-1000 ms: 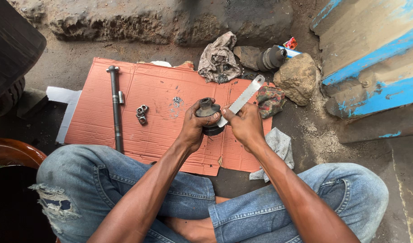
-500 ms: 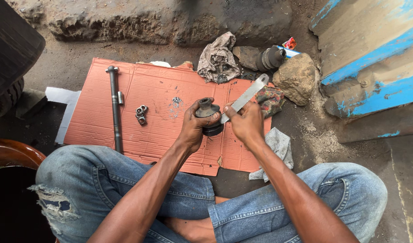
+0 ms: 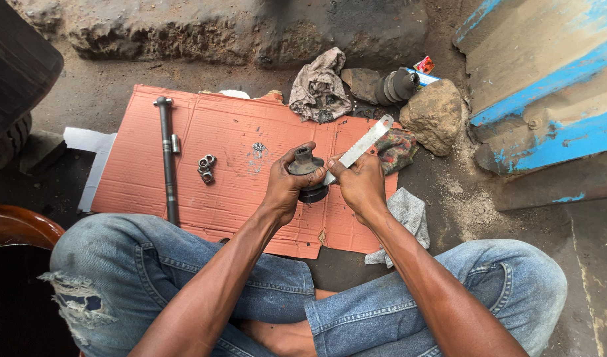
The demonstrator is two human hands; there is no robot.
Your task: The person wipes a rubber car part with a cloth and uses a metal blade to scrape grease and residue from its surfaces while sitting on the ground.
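Observation:
My left hand [image 3: 287,185] grips a dark round rubber-and-metal bushing [image 3: 305,162] above a reddish cardboard sheet [image 3: 231,172]. My right hand [image 3: 360,182] holds a flat grey saw blade [image 3: 363,142], its near end laid against the bushing's right side and its far end pointing up and to the right. Both hands are close together over the middle of the cardboard. My legs in blue jeans are crossed below.
On the cardboard lie a long dark steel rod [image 3: 166,155] and small metal nuts [image 3: 206,168]. Behind are a dirty rag [image 3: 320,82], a black rubber part [image 3: 397,84], a rock [image 3: 432,116], a patterned cloth [image 3: 395,147], a pale cloth [image 3: 409,215] and a blue-painted metal body [image 3: 548,86].
My right hand slid the blade out to the right and back in against the bushing. The left hand kept its grip on the bushing.

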